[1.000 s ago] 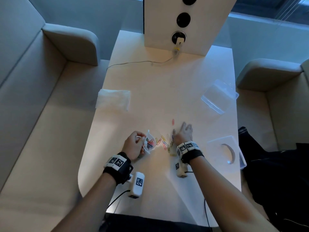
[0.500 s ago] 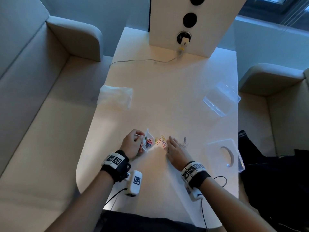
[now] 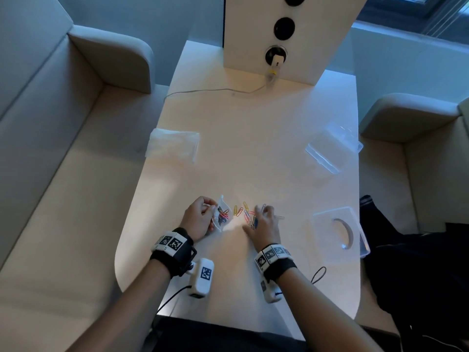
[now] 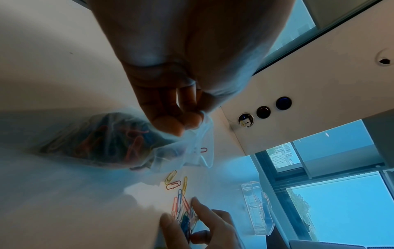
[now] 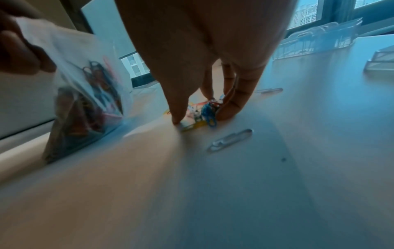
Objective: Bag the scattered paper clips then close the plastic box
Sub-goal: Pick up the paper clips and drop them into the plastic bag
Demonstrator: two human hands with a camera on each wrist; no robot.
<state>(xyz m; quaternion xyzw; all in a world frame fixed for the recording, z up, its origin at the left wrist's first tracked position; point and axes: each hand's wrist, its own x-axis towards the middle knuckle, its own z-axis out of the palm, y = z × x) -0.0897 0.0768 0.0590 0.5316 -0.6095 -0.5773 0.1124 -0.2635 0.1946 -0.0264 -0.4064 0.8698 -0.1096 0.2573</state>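
Note:
My left hand [image 3: 210, 212] pinches the rim of a small clear bag [image 3: 223, 215] that holds several coloured paper clips; the bag [image 4: 95, 139] rests on the white table. Just right of it, loose coloured paper clips [image 3: 241, 212] lie on the table. My right hand [image 3: 256, 219] sits on them, thumb and fingers curled round a small bunch of clips [image 5: 208, 111]. Two silver clips [image 5: 231, 139] lie apart beside that hand. The clear plastic box [image 3: 332, 151] stands open at the far right.
A second clear plastic case [image 3: 337, 232] holding a curved object sits at the table's right edge. A white tissue pack [image 3: 173, 146] lies at the left. A cable [image 3: 215, 90] runs from the socket panel [image 3: 276, 57]. Sofas flank the table.
My right hand drew back toward me, raking the spread clips into a tighter bunch near the bag, and its fingers have curled round them. The left hand and bag stayed put.

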